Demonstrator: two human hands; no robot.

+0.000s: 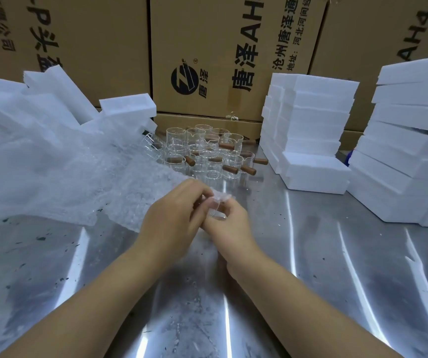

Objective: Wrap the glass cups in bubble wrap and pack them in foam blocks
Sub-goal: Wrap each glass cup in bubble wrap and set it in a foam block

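Bubble wrap piece (221, 196) is only partly round the glass cup (216, 212) I'm holding over the middle of the steel worktop (311, 254), so I'd say it's early days. My left grip (174, 218) has its fingers curled in, pinching the wrap at the top of the cup. My right grip (229, 224) pinches the cup from below, and the two grips touch. Behind them stands a cluster of bare glass cups with wooden handles (207, 153), a dozen or so, none wrapped. A big heap of bubble wrap (52, 177) is on my left and stacks of white foam blocks (311, 130) are on my right; I can't tell if any hold cups yet. What's left, I reckon: finish this wrap, get it in a block, then do the whole lot
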